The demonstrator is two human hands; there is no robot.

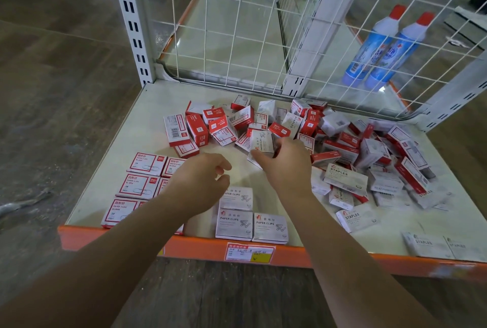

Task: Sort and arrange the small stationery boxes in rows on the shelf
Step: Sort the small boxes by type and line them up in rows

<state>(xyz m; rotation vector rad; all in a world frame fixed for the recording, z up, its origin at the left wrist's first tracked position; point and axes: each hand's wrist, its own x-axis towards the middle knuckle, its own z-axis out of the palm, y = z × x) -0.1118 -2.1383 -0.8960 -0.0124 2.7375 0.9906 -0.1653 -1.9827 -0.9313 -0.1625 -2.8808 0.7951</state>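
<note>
The shelf [126,127], pale with an orange front lip, is backed by a white wire grid [237,38] and slotted uprights. A loose heap of small stationery boxes [342,143] is spread from the middle of the shelf toward the back right corner, red-and-white ones mixed with grey ones marked STAPLES. At the front left corner, red-bordered paper clip boxes [143,185] are laid flat in rows, partly hidden by the left forearm. At the front edge, near the middle, three grey PAPER CLIPS boxes [250,222] are set touching one another. Two grey STAPLES boxes [442,246] are seen side by side at the front right corner. Two blue bottles with red caps [382,48] lie behind the grid, at right. A price label [250,252] is fixed to the orange lip. The right hand [286,163] is closed round a grey box [261,143] at the heap's near edge. The left hand [200,180] is held relaxed, fingers loosely curled, nothing grasped, above the rows.
</note>
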